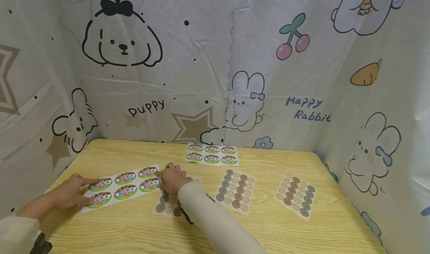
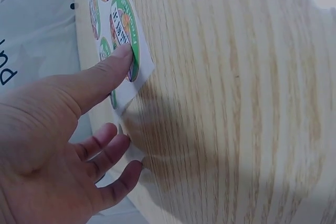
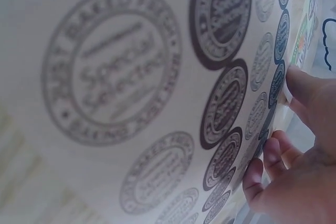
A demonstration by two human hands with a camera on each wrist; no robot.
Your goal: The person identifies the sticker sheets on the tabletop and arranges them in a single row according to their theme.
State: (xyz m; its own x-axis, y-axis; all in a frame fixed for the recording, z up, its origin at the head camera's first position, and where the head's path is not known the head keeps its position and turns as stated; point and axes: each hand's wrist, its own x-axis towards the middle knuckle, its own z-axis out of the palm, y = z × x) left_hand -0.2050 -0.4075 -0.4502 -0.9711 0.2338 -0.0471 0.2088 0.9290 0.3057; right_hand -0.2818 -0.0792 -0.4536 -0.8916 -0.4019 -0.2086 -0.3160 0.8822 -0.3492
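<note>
A white sheet of oval fruit stickers [image 1: 137, 179] lies at a slant on the left of the table between both hands. My left hand [image 1: 68, 192] is at its left end, thumb and forefinger spread over the edge. In the left wrist view, the thumb [image 2: 113, 69] rests on a green-rimmed sticker [image 2: 122, 19], while other fingers hang loosely bent below the corner. My right hand [image 1: 173, 179] touches the right edge with its fingertips and partly hides a beige sheet of round stickers [image 1: 162, 208] beneath it. The right wrist view shows loosely bent right fingers [image 3: 254, 177] near round stickers.
Two more beige sheets of round stickers, one in the middle [image 1: 235, 190] and one on the right [image 1: 295, 195], lie on the wooden table [image 1: 127, 233]. Another oval-sticker sheet [image 1: 211, 154] is at the back edge, against the printed curtain [image 1: 201, 78].
</note>
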